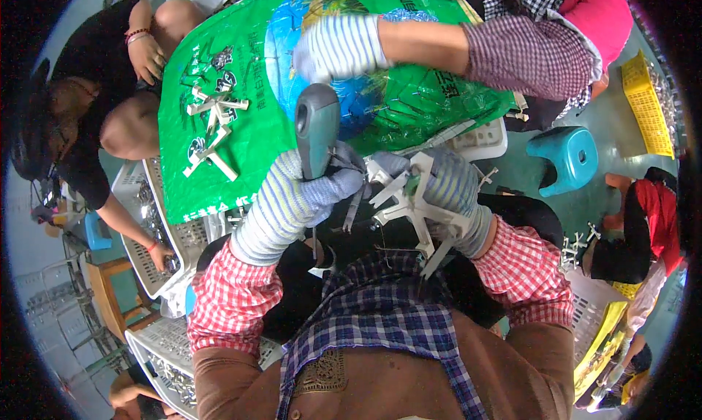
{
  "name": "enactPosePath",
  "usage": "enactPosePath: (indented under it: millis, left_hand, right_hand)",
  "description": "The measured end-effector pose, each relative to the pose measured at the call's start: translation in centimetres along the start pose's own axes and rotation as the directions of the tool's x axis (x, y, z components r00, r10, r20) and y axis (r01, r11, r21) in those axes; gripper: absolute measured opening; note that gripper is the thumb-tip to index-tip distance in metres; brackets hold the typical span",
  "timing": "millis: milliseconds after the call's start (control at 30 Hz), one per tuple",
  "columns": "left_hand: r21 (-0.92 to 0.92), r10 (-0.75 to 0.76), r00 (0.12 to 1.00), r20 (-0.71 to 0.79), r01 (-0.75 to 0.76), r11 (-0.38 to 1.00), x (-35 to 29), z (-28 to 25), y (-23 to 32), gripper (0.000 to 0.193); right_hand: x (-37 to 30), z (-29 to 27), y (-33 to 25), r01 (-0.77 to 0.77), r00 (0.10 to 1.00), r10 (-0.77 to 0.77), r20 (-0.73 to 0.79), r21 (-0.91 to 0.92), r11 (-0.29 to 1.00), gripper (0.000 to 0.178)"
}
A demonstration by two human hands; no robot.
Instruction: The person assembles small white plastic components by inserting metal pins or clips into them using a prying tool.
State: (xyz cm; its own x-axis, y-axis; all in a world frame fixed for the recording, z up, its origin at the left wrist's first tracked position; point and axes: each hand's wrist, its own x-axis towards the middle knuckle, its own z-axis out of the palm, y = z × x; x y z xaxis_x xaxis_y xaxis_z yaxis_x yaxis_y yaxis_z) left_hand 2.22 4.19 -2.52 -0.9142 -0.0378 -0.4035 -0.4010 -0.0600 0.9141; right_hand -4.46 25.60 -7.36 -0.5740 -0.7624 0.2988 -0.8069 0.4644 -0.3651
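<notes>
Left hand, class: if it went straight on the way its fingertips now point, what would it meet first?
Probably the white plastic piece in the right hand, just to the right of the left hand; depth is unclear here, so it might miss.

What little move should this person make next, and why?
Perhaps hold the white plastic frame steady in the right hand and bring the green-handled tool to it: the left hand grips that tool close beside the frame. The tool's working end is hard to make out.
</notes>
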Motion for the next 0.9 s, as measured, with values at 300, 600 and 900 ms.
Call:
enactPosePath:
  millis: [300,600,900]
  left_hand:
    - [-0.017,-0.007,1.000,0.016,0.007,1.000,0.3,-0.2,-1.4,0.017]
    - [0.108,0.157,0.957,0.245,-0.188,0.976,0.4,-2.1,-1.4,0.019]
    - [0.284,0.203,0.903,0.378,-0.322,0.903,1.3,-2.0,-1.7,0.034]
  right_hand:
    - [0.3,0.6,-0.1,0.040,0.998,-0.041,-0.049,-0.027,0.999,0.026]
    - [-0.8,1.3,-0.1,-0.119,0.984,0.026,0.178,0.538,0.835,0.034]
    - [-3.4,3.5,1.7,-0.413,0.901,-0.231,0.367,0.561,-0.717,0.054]
